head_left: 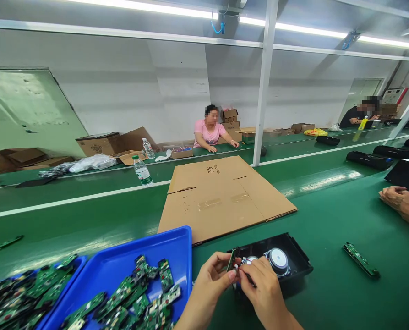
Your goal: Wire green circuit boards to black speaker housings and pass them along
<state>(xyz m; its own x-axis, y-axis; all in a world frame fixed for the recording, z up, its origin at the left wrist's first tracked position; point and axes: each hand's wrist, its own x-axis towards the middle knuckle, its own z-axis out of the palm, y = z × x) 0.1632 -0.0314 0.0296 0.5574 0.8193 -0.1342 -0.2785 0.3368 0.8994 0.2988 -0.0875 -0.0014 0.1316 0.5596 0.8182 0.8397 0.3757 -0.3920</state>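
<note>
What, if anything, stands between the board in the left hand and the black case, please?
Nothing visible does: the left hand holds the board at the left end of the case, with the right hand close beside it. The tray sits to the left and the cardboard lies beyond, neither between them.

Open case (300,265) at clock ctr., tray (188,256) of boards at 9

Case on bench (331,305); 2 speakers (279,260) in it. Hands over its L part: L hand (211,280) w/ 1 circuit board (231,260), R hand (264,286) beside it. Tray at 9, loose boards (123,291) in it; 2nd tray (81,263) w/ more boards just past it, same hr. 1 stray board (361,261) at 3. Flat carton (225,201) at 11, behind case. 2 bottles (143,174) at 10, beyond carton's L edge. Neighbour's hands (400,200) at 2; more cases (369,160) btwn 1 & 2. Co-worker (209,133) at 11, across far bench.
</note>
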